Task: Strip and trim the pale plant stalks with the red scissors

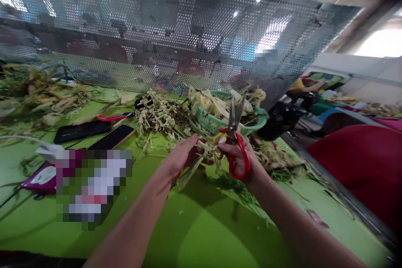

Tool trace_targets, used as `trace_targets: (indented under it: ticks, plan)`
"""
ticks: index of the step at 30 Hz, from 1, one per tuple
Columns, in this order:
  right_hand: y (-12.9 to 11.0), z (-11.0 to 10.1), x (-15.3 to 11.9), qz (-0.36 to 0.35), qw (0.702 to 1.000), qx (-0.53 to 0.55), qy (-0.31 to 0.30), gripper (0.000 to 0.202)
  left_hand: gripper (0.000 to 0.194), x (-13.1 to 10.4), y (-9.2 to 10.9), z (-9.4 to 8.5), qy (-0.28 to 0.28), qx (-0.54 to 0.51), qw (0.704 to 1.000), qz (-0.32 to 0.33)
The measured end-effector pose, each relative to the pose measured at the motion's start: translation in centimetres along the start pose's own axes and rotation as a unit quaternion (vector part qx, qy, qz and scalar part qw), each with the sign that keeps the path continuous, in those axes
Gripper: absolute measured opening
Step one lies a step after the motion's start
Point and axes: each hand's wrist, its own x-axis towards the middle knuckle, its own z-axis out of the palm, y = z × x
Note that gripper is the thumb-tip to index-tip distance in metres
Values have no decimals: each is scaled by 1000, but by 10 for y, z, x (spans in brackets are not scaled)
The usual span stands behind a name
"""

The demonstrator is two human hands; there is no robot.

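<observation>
Red-handled scissors [240, 161] are gripped in my right hand [243, 155], with their metal blades pointing up and slightly parted. Between that hand's thumb and fingers is also a small pale and yellow piece whose kind I cannot make out. Close on the left, my left hand [185, 153] has its fingers apart, beside a strip of dried husk [191, 173]. Whether it touches the strip is unclear. Just beyond both hands, a heap of cut dried husk pieces [161, 113] lies next to a green plastic basket [207, 119] filled with pale dried husks [204, 102].
On the green table [201, 234], two dark phones [83, 131] and a red-handled cutter [114, 117] lie left, near a purple packet [40, 178]. Dried leaves [44, 96] pile far left. A perforated metal screen [150, 29] stands behind; a red chair [361, 159] is at right.
</observation>
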Motion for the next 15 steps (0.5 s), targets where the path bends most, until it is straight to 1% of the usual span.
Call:
trace_targets:
  ticks: [2, 3, 5, 6, 8, 11, 15]
  plan:
    - [-2, -2, -1, -25, 1000, -2, -5, 42, 42, 0, -3, 1, -36, -13, 998, -56]
    - [-4, -3, -2, -35, 999, -5, -9, 42, 39, 0, -5, 1, -48, -16, 996, -73]
    - [-6, -4, -3, -49, 999, -14, -14, 42, 25, 0, -7, 2, -56, -25, 995, -76]
    - [-7, -4, -3, -52, 998, -19, -15, 41, 20, -1, -8, 3, -56, -30, 996, -64]
    - [-8, -4, -4, -50, 998, -24, -19, 40, 21, -2, -7, 4, -56, -35, 997, -31]
    - [-10, -1, -6, -33, 999, -23, -26, 39, 36, -4, -5, 5, -53, -7, 999, 8]
    - [-10, 1, -5, -9, 999, -32, 3, 36, 51, -2, -4, 9, 7, 75, 994, 74]
